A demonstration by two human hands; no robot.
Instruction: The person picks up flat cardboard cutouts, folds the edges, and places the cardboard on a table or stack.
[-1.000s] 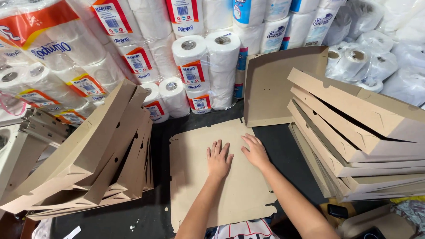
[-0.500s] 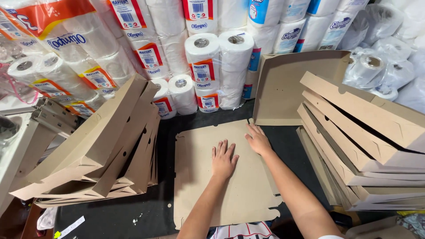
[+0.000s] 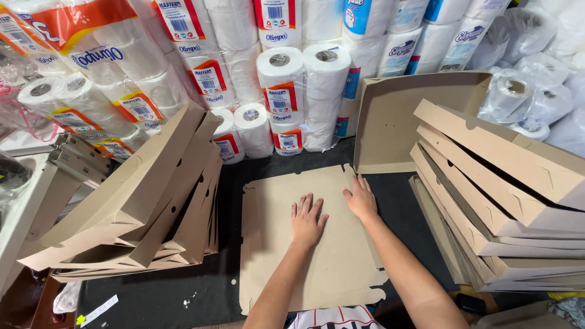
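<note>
Both the left hand (image 3: 306, 220) and right hand (image 3: 361, 198) lie flat and open on the cardboard blank (image 3: 304, 244); pressing evenly beside the crease should keep folds crisp.

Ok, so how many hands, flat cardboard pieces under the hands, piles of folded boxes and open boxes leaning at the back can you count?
Hands: 2 (left hand, right hand)
Flat cardboard under the hands: 1
Piles of folded boxes: 2 (left pile, right pile)
Open box leaning at the back: 1
Total: 6

Bare forearms, unadorned hands (image 3: 332, 210), white printed shirt (image 3: 332, 318)
</note>
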